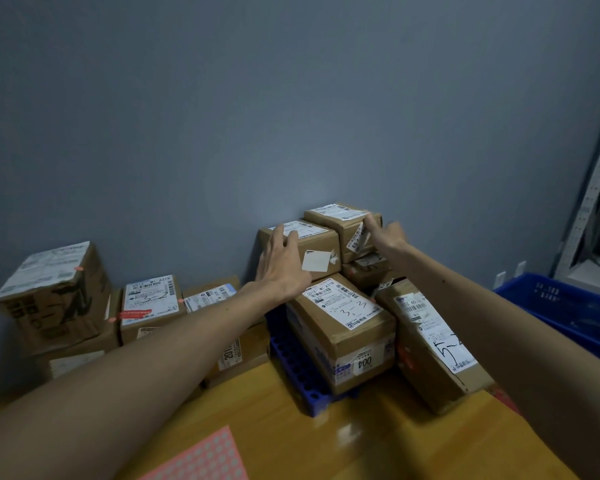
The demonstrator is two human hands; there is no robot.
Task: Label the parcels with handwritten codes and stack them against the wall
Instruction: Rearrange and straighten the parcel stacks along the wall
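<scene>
Wall [291, 116], then surface [378, 445]: the stack of parcels [340, 327] stands at the surface's far edge on a blue tray [291, 368]. My left hand [284, 268] lies spread flat on the upper-left parcel [321, 249]. My right hand [390, 237] sets straight fingers [370, 221] against the upper-right parcel [343, 216]. Neither hand grasps anything. I judge it best to push both parcels evenly and squarely, flush to the wall.

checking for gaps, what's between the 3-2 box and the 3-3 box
Head view: another labelled carton sits between the 3-2 box and 3-3 box, behind the left forearm.
</scene>
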